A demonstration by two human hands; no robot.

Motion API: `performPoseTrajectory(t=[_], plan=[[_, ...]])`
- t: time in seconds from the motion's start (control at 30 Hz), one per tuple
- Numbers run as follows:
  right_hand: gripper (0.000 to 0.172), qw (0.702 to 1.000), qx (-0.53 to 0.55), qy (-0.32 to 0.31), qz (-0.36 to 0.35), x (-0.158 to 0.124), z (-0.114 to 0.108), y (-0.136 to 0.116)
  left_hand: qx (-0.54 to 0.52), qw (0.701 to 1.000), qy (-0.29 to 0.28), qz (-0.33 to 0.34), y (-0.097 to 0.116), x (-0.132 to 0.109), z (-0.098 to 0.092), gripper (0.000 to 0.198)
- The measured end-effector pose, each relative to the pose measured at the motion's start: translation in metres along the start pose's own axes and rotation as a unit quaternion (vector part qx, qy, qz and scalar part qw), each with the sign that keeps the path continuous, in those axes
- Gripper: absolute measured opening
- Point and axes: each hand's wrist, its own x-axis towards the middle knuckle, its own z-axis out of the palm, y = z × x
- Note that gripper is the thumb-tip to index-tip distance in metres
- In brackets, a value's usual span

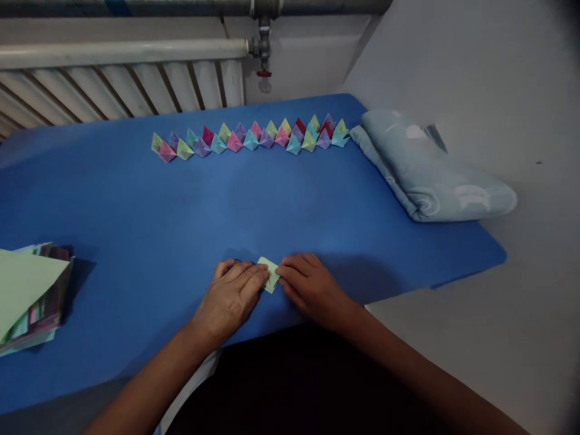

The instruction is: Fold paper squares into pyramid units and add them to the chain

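Observation:
A small folded piece of pale green paper [270,272] lies on the blue mat [181,211] near its front edge. My left hand [231,297] rests palm down with its fingers pressed on the paper's left part. My right hand [308,284] presses its fingertips on the paper's right edge. Most of the paper is hidden under the fingers of both hands.
A row of several folded coloured paper shapes [249,138] lines the mat's far side. A stack of coloured paper sheets [31,296] sits at the left edge. A rolled light blue cloth [430,169] lies at the right. A radiator [122,84] stands behind the mat.

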Motion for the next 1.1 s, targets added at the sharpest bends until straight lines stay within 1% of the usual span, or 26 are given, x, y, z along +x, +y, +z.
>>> performPoseTrajectory(t=[0.1,0.27,0.47,0.6,0.73,0.87,1.1], plan=[[0.018,1.000,-0.003,0.003,0.007,0.000,0.001,0.000,-0.006,1.000,0.000,-0.006,0.001,0.000,-0.001,0.026],[0.017,0.999,0.009,0.032,0.030,0.001,0.004,0.000,-0.006,1.000,-0.010,-0.014,0.001,0.002,-0.001,0.024],[0.017,0.995,0.044,0.024,0.081,0.007,0.003,-0.003,-0.022,0.999,-0.004,-0.027,0.001,0.003,0.000,0.027],[0.017,0.994,0.054,0.025,0.088,0.008,0.003,-0.002,-0.022,0.999,0.017,-0.028,0.000,0.002,0.000,0.029],[0.017,0.993,0.065,0.042,0.085,0.006,0.005,-0.002,-0.005,0.999,0.041,-0.034,0.000,0.001,0.001,0.021],[0.017,0.992,0.068,0.056,0.088,0.007,0.006,-0.002,-0.002,0.998,0.042,-0.040,-0.001,0.001,0.001,0.013],[0.016,0.990,0.073,0.040,0.110,0.010,0.005,-0.004,-0.023,0.996,0.046,-0.073,-0.001,0.002,0.002,0.011]])
